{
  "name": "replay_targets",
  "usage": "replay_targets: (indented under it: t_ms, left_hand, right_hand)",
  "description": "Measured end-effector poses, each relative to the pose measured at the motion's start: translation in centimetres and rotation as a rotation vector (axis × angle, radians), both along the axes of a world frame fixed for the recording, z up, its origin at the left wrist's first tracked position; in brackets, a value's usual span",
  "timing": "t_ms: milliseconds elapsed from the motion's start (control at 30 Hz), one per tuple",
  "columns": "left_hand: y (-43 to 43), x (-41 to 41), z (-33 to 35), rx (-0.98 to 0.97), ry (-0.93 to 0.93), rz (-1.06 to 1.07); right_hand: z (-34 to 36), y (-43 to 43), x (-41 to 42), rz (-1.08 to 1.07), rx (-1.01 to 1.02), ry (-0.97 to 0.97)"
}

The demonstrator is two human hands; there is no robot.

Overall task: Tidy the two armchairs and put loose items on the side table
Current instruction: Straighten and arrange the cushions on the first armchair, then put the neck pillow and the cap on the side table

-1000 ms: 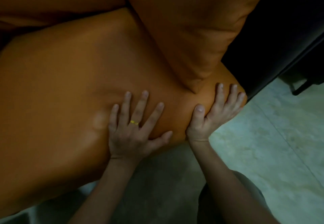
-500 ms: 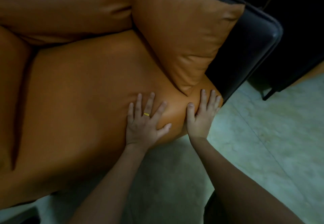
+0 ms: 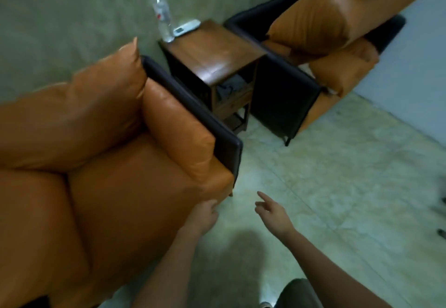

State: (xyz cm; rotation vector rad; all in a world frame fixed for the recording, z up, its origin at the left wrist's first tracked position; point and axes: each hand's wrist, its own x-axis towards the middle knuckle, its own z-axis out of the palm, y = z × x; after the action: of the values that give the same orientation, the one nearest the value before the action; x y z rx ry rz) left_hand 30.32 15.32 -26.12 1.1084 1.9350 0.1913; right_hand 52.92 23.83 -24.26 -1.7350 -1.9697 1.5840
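Near armchair: lower left of the frame. It has orange leather cushions in a dark frame. The arm cushion's long axis runs from upper left to lower right.
Far armchair: upper right, in the same orange and dark.
Back cushion: lies tilted across the far armchair, long axis from lower left to upper right.
Side table: dark wood, upper centre, between the two chairs.
Bottle: clear, stands on the table's back corner.
Remote: pale, lies flat just beside the bottle and points to the upper right.
Left hand: touches the front corner of the near seat cushion. The fingertips are hidden, so a grip cannot be told.
Right hand: in the air above the floor, fingers loosely extended, holding nothing.
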Motion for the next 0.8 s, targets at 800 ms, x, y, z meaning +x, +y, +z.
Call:
replay_targets:
  t_ms: [800]
  left_hand:
    - [22.5, 19.8, 23.0, 0.083, -0.281, -0.017]
  right_hand:
    - [22.1, 16.3, 18.9, -0.431, 0.034, 0.074]
